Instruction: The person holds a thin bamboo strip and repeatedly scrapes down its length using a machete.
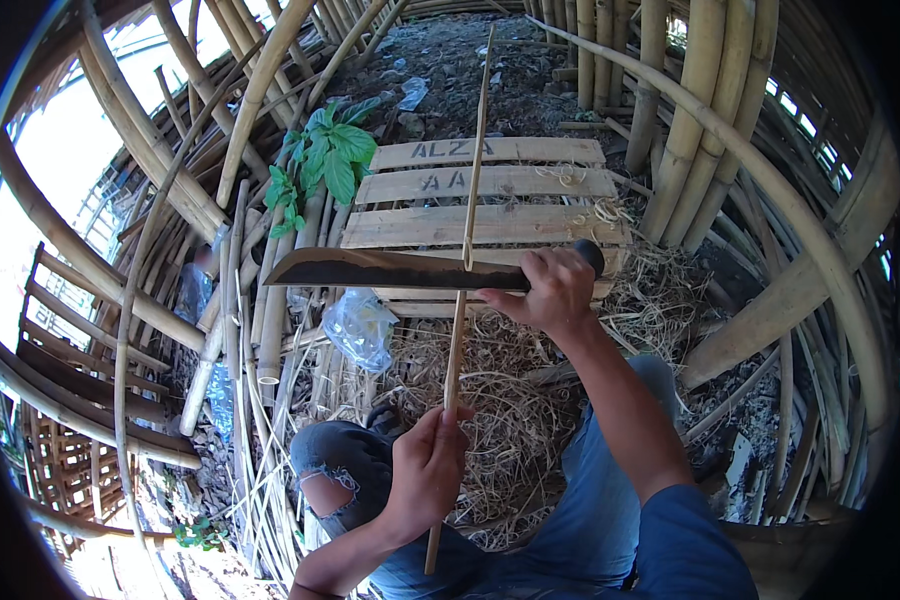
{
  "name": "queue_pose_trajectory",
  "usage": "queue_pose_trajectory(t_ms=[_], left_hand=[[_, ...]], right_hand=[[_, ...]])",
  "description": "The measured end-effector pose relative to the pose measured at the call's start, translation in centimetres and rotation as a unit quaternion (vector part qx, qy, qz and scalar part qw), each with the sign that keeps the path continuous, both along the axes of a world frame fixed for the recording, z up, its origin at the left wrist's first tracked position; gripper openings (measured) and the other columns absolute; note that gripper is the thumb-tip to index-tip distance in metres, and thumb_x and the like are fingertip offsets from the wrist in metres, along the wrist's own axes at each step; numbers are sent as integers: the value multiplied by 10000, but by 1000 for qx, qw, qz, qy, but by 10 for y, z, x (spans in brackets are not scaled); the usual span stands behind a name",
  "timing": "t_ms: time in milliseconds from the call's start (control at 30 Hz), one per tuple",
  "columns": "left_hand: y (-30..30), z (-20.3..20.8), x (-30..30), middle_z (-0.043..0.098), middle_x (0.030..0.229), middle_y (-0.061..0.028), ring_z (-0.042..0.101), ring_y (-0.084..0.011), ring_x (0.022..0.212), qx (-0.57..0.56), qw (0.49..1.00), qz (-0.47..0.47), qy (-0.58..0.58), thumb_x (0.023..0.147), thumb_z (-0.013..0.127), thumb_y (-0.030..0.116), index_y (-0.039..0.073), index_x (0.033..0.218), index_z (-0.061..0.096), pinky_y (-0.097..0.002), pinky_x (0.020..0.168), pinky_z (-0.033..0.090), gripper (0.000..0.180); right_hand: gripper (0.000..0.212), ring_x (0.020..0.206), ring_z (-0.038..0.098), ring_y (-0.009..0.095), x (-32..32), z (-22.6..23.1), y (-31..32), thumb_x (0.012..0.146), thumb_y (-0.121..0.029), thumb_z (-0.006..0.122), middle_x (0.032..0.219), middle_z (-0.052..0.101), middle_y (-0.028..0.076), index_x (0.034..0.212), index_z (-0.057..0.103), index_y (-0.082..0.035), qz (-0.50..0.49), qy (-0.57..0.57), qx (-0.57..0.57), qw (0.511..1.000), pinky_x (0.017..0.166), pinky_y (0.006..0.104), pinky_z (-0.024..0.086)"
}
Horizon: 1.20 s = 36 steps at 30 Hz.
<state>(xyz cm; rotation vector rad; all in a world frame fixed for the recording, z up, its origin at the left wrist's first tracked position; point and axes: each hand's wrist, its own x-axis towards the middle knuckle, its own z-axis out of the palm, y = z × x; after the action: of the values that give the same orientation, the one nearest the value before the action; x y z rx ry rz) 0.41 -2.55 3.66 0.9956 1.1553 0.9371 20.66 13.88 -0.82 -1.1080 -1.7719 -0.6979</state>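
Note:
My left hand (430,465) is closed round a long, thin bamboo strip (456,350), which runs from between my legs up and away over a slatted wooden crate. In my right hand (558,288) is a machete (390,269), gripped by its dark handle. Its broad, dark blade points left and crosses the strip a little beyond my left hand. At the crossing the blade covers part of the strip; whether its edge is biting into the bamboo I cannot tell.
The slatted wooden crate (400,222) stands ahead of me. Pale shavings (515,430) pile up between my legs. A clear plastic bag (360,330) and a leafy green plant (330,155) are to the left. Thick bamboo poles (715,110) rise at the right.

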Motion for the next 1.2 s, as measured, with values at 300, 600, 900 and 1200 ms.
queue_pose_trajectory(t_ms=[300, 600, 900, 1200], left_hand=[[-19, 0, -3, 382, 600, 54, 317, -14, 467, 35, 995, 23, 92, 1025, 373, 182, -28, 1050, 546, -192, 411, 270, 273], [-51, 8, -10, 400, 594, 52, 331, -11, 466, -10, 998, 10, 59, 1023, 381, 174, -37, 1047, 552, -183, 415, 269, 273], [-50, 4, -17, 415, 608, 50, 329, -1, 475, 16, 995, 3, 94, 1022, 380, 170, -42, 1043, 550, -177, 423, 265, 273], [-47, 3, -15, 420, 617, 52, 344, -1, 479, 64, 989, 1, 130, 1021, 376, 156, -41, 1045, 547, -177, 426, 276, 262]], right_hand=[[685, 459, 562, 215, -7, -2, -6, 730, -745, 561, 518, 543, 79, 574, 529, -78, 33, 13, 15, 999, 480, 355, 426], [669, 347, 507, 164, 9, -4, 12, 760, -704, 576, 431, 507, 45, 524, 546, -78, -39, 71, -16, 997, 339, 298, 365], [671, 336, 492, 156, -1, 3, -12, 773, -695, 574, 418, 491, 39, 505, 530, -81, 0, 96, -79, 992, 338, 304, 378], [623, 421, 547, 207, -2, 16, -27, 721, -667, 649, 472, 500, 52, 567, 524, -77, 51, 67, -37, 996, 405, 326, 405]])
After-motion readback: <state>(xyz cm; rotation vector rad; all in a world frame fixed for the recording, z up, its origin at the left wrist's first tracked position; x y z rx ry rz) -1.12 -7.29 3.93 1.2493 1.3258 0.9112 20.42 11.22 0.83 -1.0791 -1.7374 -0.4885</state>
